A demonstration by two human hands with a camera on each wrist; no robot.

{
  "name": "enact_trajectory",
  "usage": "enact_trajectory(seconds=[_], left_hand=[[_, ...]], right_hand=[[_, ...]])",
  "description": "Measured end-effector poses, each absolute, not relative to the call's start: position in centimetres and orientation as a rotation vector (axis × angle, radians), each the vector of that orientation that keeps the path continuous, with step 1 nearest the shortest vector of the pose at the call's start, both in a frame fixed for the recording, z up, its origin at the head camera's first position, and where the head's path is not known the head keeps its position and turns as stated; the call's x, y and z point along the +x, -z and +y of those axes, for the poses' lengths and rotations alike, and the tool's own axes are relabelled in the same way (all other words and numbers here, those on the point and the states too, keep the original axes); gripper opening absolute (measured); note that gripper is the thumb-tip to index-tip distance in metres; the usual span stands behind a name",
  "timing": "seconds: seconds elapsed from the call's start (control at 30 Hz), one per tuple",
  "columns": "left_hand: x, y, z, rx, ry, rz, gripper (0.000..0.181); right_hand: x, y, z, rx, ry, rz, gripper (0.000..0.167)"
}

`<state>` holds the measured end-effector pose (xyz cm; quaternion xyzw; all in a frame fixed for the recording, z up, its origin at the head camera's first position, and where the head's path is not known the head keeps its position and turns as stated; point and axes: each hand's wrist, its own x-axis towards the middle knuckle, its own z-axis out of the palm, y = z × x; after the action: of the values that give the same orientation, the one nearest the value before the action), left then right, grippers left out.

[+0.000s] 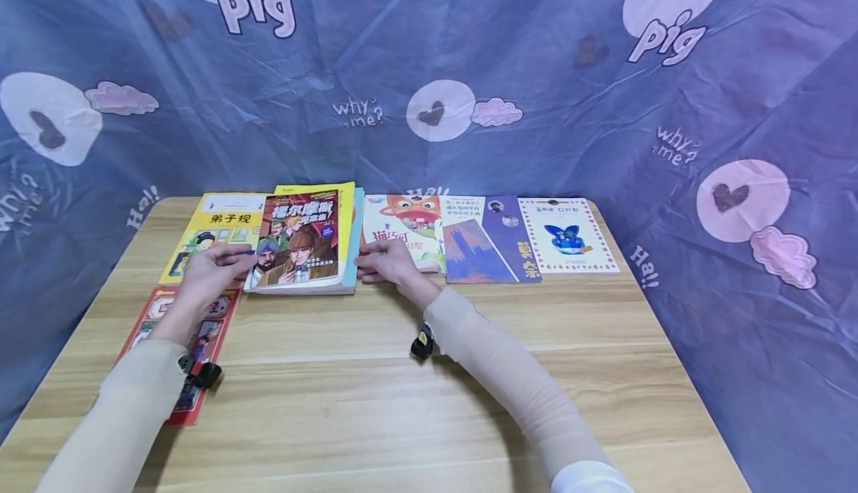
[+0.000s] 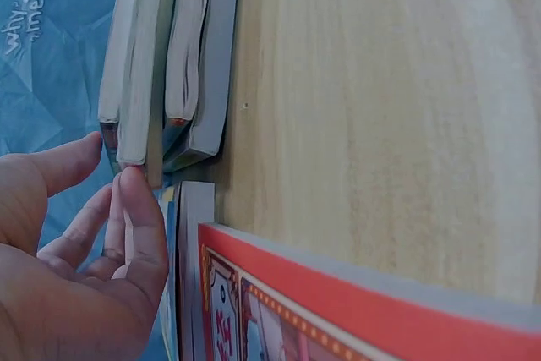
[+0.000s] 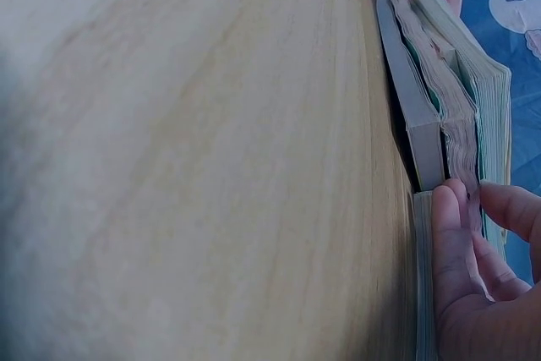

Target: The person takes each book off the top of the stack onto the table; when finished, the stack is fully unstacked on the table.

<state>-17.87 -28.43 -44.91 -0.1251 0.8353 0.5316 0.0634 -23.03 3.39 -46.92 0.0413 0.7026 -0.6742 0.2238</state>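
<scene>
The left hand and right hand pinch opposite edges of the book pile on the desk. Several books are piled, edges uneven; squaring appears incomplete. The yellow book, red book and right-hand row of books lie outside it.

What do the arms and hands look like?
Left hand and right hand: no gloves. Long beige sleeves, white cloth at the right one's upper end. Small black wrist devices: red patch on the left one, yellow mark on the right.
</scene>
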Motion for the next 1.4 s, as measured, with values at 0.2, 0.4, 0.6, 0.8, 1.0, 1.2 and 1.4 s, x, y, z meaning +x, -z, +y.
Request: enact_trajectory(seconds=[0.2, 0.4, 0.6, 0.8, 1.0, 1.2, 1.4], left_hand=[[-18.2, 45.5, -28.3, -0.399, -1.482, 2.596, 0.075], [-18.3, 45.3, -28.1, -0.402, -1.398, 2.621, 0.078], [-18.2, 45.0, -28.2, -0.380, -1.386, 2.597, 0.077], [-18.2, 44.9, -29.0, -0.307, -1.390, 2.560, 0.076], [-17.6, 44.8, -29.9, -0.252, -1.388, 2.495, 0.075], [-16.5, 44.5, -30.3, -0.245, -1.279, 2.570, 0.076], [-15.1, 44.6, -31.5, -0.247, -1.365, 2.495, 0.081]], right_hand=[[-22.9, 46.9, 3.3, 0.101, 1.865, 1.929, 0.037], [-23.0, 47.0, 3.2, 0.106, 1.863, 1.935, 0.037], [-23.0, 46.9, 3.1, 0.108, 1.866, 1.940, 0.036], [-22.9, 46.8, 3.1, 0.103, 1.863, 1.938, 0.036], [-23.0, 46.9, 3.1, 0.102, 1.854, 1.944, 0.036], [-22.9, 46.8, 3.2, 0.110, 1.855, 1.951, 0.035], [-23.0, 47.0, 3.4, 0.108, 1.858, 1.951, 0.036]])
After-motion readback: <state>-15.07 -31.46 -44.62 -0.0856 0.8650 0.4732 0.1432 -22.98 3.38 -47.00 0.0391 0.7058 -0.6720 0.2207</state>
